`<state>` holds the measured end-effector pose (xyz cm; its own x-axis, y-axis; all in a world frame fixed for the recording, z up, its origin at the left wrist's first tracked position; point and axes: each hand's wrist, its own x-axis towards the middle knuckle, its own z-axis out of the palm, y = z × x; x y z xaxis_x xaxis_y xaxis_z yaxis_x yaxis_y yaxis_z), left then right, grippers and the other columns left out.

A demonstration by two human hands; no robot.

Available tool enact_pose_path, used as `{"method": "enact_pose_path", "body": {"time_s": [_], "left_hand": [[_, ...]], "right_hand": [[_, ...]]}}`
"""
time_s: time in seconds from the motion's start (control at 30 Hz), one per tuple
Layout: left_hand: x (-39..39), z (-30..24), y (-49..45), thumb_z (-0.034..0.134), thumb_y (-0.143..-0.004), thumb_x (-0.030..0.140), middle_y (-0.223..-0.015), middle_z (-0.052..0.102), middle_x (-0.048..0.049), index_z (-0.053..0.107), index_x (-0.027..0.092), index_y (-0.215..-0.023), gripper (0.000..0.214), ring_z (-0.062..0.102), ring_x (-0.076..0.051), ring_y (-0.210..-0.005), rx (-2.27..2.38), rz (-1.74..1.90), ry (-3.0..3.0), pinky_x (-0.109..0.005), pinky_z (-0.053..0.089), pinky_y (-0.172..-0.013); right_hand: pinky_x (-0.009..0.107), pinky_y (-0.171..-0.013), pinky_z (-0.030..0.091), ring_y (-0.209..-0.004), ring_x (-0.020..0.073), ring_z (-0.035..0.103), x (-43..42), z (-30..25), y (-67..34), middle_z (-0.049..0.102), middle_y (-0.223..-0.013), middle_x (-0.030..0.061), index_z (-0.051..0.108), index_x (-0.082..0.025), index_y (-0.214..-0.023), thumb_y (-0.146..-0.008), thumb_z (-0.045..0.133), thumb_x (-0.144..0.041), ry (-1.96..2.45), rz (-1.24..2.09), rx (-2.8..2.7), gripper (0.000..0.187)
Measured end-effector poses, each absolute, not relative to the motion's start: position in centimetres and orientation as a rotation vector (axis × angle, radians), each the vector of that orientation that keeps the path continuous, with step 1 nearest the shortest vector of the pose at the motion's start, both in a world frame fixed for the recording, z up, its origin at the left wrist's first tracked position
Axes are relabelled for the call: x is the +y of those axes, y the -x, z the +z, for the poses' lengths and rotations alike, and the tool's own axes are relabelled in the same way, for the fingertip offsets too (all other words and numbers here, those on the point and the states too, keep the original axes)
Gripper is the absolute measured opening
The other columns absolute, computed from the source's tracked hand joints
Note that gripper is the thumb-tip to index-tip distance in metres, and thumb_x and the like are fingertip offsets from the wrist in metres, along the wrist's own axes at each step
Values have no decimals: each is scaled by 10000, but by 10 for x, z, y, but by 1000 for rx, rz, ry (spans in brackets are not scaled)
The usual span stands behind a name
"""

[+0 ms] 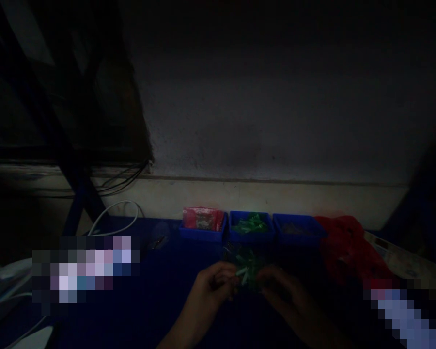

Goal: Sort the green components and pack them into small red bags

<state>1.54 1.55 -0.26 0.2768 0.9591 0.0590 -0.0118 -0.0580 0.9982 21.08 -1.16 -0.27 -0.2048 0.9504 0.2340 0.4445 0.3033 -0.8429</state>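
Observation:
The scene is very dark. Low in the middle of the view, a small heap of green plastic pieces (250,261) lies on the blue table (138,310), with faint clear glints around it that may be thin film. My left hand (216,283) is at the heap's left side, fingers curled and closed, a light green piece (242,272) at its fingertips. From the right, my right hand (288,295) reaches to the same heap with bent fingers. Its fingertips are in shadow, and what they pinch is hidden.
Behind the hands stand three blue bins: one with a red-pink packet (202,218), a bin (252,238) of green pieces, and a bin (300,236) with dim greyish contents. Red cloth (345,247) lies at right. A white cable (136,208) loops at left. The wall (276,121) rises behind.

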Motion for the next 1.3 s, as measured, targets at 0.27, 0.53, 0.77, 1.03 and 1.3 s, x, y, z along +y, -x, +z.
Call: {"method": "enact_pose_path", "body": {"time_s": [0.27,0.53,0.77,1.03,1.3], "left_hand": [[15,1,-8,469,-847,276,-845,620,-39,597,178,-977,207,573,-186,-791,1162,971,-1793,-287,436,-725],[23,-16,1,513,-772,129,-1133,581,-80,624,213,-1051,311,518,-242,-1045,1237,791,-2230,-378,404,-924],[23,-13,1,483,-779,106,-1054,628,-66,633,217,-1043,323,540,-226,-1001,1237,654,-2272,-362,408,-893],[19,-6,-3,456,-802,86,-993,633,-29,642,237,-987,302,567,-185,-938,1116,651,-2209,-289,431,-834],[11,-4,-9,491,-784,101,-1000,637,-41,652,221,-952,262,564,-201,-943,1024,564,-2273,-301,434,-834]], "right_hand": [[361,-739,519,-926,213,632,44,37,-225,581,-1220,92,488,-248,-1228,-831,453,-314,1263,950,-1602,404],[368,-825,487,-943,205,628,34,16,-218,666,-1049,90,577,-187,-1108,-813,513,-215,1323,779,-1792,303],[387,-841,454,-928,236,596,9,-9,-226,648,-978,79,652,-195,-961,-772,567,-167,1424,550,-1914,208],[441,-896,451,-1033,271,557,10,-24,-226,632,-1106,93,627,-214,-1055,-726,616,-149,1529,226,-2097,336],[437,-856,485,-946,265,618,15,-30,-229,702,-994,70,649,-239,-1017,-787,513,-125,1572,99,-2130,291]]}}
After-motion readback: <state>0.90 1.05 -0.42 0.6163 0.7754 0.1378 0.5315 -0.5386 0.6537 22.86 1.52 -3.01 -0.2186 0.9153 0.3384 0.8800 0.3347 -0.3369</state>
